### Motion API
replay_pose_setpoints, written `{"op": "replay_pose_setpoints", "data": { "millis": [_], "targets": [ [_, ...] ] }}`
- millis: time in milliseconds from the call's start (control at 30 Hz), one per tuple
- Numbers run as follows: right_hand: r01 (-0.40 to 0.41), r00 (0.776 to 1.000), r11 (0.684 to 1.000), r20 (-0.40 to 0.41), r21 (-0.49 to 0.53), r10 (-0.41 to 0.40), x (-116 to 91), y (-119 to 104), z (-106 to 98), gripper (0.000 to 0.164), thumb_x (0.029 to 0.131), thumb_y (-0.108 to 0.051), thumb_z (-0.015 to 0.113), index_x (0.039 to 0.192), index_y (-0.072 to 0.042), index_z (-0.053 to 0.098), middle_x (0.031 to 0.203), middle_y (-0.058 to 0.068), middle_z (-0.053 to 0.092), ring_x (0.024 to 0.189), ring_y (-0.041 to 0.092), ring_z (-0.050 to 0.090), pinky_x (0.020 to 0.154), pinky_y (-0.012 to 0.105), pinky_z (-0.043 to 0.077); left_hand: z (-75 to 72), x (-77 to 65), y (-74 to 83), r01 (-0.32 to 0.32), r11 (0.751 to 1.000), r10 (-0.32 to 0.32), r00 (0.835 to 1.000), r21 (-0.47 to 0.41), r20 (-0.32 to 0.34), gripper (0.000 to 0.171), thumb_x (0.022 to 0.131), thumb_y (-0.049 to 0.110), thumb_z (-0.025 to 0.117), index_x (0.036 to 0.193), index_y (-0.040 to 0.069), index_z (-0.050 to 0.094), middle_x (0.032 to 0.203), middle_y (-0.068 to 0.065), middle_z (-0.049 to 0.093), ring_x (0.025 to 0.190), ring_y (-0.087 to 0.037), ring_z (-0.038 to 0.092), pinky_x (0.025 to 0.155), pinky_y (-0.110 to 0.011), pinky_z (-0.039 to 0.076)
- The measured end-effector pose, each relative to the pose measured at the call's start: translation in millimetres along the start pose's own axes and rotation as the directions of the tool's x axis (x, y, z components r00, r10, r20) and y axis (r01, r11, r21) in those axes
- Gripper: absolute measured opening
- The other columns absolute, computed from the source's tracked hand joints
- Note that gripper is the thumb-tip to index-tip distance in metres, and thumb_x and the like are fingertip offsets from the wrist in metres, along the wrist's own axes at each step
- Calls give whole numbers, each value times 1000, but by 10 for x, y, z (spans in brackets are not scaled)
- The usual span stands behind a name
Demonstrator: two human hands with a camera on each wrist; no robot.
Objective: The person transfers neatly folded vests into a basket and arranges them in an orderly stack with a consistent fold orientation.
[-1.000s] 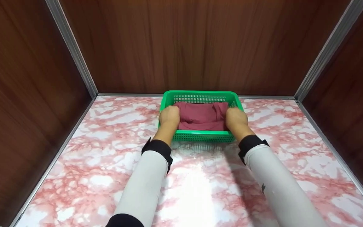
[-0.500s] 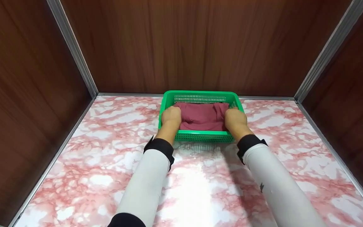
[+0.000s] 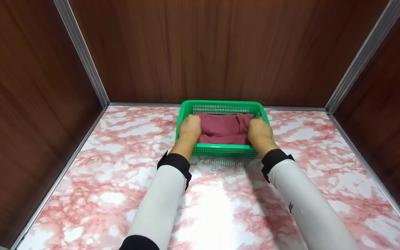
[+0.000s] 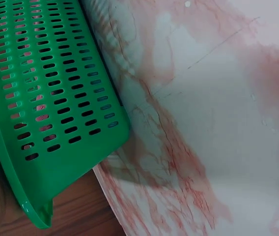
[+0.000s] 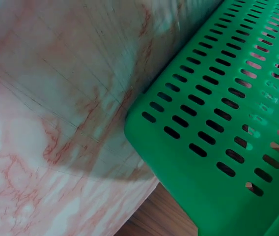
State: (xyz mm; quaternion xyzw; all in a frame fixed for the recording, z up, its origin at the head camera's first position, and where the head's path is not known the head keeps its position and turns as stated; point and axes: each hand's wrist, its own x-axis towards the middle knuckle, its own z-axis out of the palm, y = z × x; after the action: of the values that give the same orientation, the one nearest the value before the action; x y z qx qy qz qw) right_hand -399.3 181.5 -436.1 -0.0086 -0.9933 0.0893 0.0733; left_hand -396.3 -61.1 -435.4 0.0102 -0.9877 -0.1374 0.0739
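A folded maroon garment (image 3: 222, 128) lies in a green plastic basket (image 3: 225, 146) in the head view. At the garment's left end, inside the basket, my left hand (image 3: 190, 128) grips it with curled fingers. The right hand (image 3: 260, 131) holds the opposite end the same way. Both fingertips are hidden behind the knuckles and cloth. The left wrist view shows the slotted basket wall (image 4: 61, 103) from outside, with a dim blurred part of the hand at the left edge. In the right wrist view the basket's other front corner (image 5: 179, 162) fills the right side.
The basket stands on a pink-and-white marbled table (image 3: 116, 180), close to the brown wood-grain back panel (image 3: 200, 52). Similar panels rise at left (image 3: 23, 104) and right (image 3: 387, 111), joined by grey metal posts (image 3: 85, 59).
Both hands have shifted very slightly inward along the garment. The basket and garment stay practically where they were.
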Motion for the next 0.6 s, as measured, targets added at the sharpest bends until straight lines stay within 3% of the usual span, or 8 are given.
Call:
{"op": "replay_pose_setpoints", "data": {
  "millis": [267,600],
  "targets": [
    [34,999,999,-15,27,-34,-10,32,-40,30,96,-14,55,108,9,69,114,30,67,95,46,70,78,63,57,-16,-1,8,-132,986,139,988,99,-69,26,103,4,49,116,2,71,114,-16,69,106,-35,69,88,-49,59],
    [81,996,995,-37,60,-79,-76,42,-59,33,96,-22,63,109,8,68,117,28,61,99,45,68,83,61,56,-19,-88,69,-196,963,215,973,187,-83,23,101,14,57,111,9,76,111,-12,70,106,-31,65,86,-48,59]
  ]
}}
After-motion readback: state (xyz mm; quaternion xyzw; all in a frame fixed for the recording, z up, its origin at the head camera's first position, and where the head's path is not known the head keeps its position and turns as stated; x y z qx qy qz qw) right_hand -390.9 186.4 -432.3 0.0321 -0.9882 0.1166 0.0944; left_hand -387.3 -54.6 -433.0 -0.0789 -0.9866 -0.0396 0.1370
